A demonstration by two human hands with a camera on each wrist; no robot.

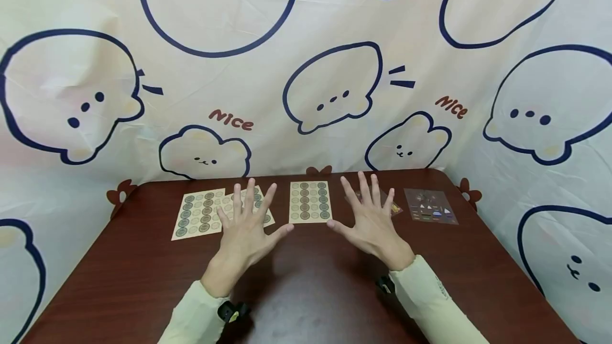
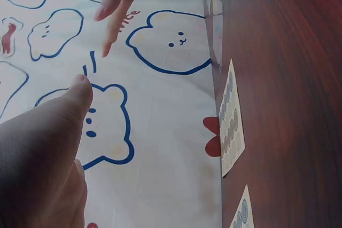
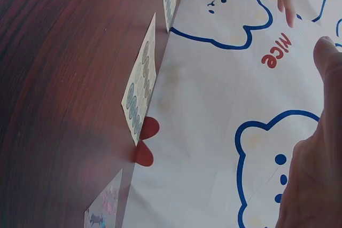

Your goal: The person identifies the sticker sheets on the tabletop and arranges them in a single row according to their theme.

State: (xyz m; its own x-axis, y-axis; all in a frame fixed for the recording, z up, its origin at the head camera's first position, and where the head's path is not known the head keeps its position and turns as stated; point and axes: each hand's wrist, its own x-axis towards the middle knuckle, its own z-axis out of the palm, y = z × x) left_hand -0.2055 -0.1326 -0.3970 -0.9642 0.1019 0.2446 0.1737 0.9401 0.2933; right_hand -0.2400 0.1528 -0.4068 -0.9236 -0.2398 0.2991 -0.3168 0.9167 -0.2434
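Observation:
Both hands are held up above the table with fingers spread, holding nothing. The left hand (image 1: pixel 244 235) overlaps a sticker sheet (image 1: pixel 264 217) with rows of round stickers in the head view and partly hides it. Just left of that lies another such sheet (image 1: pixel 196 214). Between the two hands is a third sheet of round stickers (image 1: pixel 310 202). My right hand (image 1: pixel 373 224) covers most of a clear sheet (image 1: pixel 396 208) with small coloured prints. Farther right lies a second clear sheet (image 1: pixel 431 207) printed with small figures and shapes.
The dark wooden table (image 1: pixel 311 291) has the sheets along its far side. A pale cloth (image 1: pixel 268 94) with blue cartoon outlines stands behind it and at both sides. Dark wrist devices (image 1: pixel 232 312) sit at the cuffs of the pale sleeves (image 1: pixel 193 315).

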